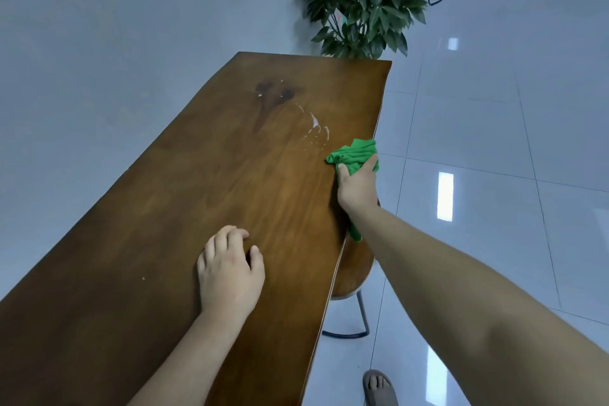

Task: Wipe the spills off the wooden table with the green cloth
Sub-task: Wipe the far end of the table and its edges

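Observation:
A long wooden table (197, 194) runs away from me. White streaks and droplets of spill (314, 127) lie on its far half, close to a dark knot in the wood. My right hand (357, 186) grips a bunched green cloth (354, 155) at the table's right edge, just to the right of the spill; a tail of the cloth hangs below my wrist. Nearer to me, my left hand (230, 269) rests on the tabletop, its fingers curled loosely and nothing in it.
A wooden stool with metal legs (357, 277) stands under the table's right edge. A leafy potted plant (365, 0) rises behind the far end. Glossy white floor tiles spread to the right, and my sandalled foot (379, 387) shows at the bottom.

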